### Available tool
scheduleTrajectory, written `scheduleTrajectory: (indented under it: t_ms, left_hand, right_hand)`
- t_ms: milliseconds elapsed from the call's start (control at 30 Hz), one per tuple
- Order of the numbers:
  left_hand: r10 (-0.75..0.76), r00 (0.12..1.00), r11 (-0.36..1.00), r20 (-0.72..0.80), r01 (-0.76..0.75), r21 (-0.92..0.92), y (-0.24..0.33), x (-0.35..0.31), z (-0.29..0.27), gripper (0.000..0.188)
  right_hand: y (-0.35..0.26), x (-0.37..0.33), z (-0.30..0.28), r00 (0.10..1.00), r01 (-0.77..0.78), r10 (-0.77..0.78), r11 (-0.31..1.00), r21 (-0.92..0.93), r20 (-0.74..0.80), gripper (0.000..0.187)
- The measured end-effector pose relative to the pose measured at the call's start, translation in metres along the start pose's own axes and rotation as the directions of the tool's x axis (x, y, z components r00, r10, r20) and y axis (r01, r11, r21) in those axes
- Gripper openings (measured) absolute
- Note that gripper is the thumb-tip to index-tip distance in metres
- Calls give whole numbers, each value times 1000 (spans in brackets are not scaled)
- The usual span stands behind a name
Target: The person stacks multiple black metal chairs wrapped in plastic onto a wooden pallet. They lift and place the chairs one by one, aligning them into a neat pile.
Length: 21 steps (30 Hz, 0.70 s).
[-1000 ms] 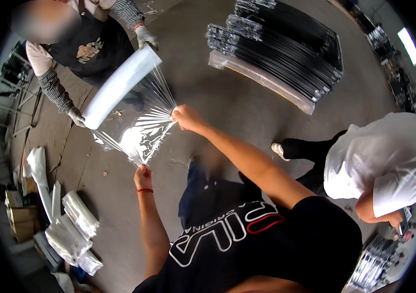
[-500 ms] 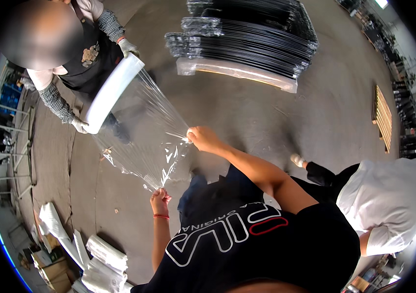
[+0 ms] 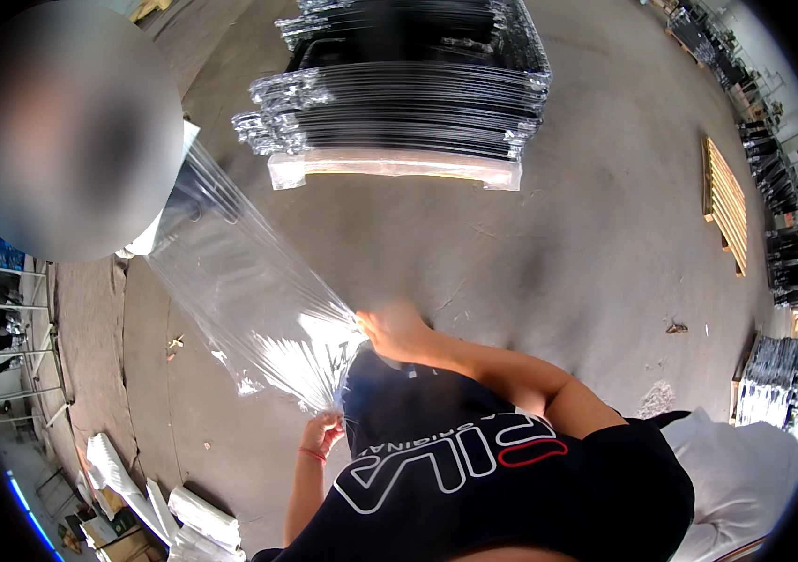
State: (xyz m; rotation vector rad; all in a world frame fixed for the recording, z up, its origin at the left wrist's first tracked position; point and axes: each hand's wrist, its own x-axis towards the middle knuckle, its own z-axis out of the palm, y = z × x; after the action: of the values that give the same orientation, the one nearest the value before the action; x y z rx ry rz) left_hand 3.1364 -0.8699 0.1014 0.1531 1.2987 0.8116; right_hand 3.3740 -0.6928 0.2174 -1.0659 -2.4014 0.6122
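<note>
A sheet of clear stretch film [image 3: 221, 272] runs taut from a roll [image 3: 191, 136] at the upper left, mostly hidden behind a blurred patch over a co-worker, down to my two hands. My left hand [image 3: 324, 429], a red band at its wrist, is closed on one bunched corner of the film near my waist. Farther out and to the right, my right hand [image 3: 397, 330] grips the other corner, its fingers smeared a little by motion. Bright creases fan out in the film between both hands.
Ahead stands a stack of black film-wrapped goods [image 3: 408, 103] on a wrapped pallet [image 3: 399, 169]. A bare wooden pallet [image 3: 727, 206] lies at the right. White rolls [image 3: 202, 517] lie at the lower left, below a metal rack [image 3: 19, 328]. Another person in a white shirt [image 3: 736, 487] is close on my right.
Both hands have come lower in the picture, the film still held in them, and the film stretches longer. The wrapped stack appears farther left. The person in white shows lower at the right.
</note>
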Motion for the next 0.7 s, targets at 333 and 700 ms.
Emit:
scheduleTrajectory:
  t_ms: [333,700]
  left_hand:
    - [697,653,426,-295,-46,904,-45,-35,153,54]
    - [683,670,-95,292,-316,944,-96,60,294,20]
  right_hand:
    - [58,-79,-71,997,19,-29,990,142,67,11]
    - [202,-144,-176,917,53,-71,997,56,392,7]
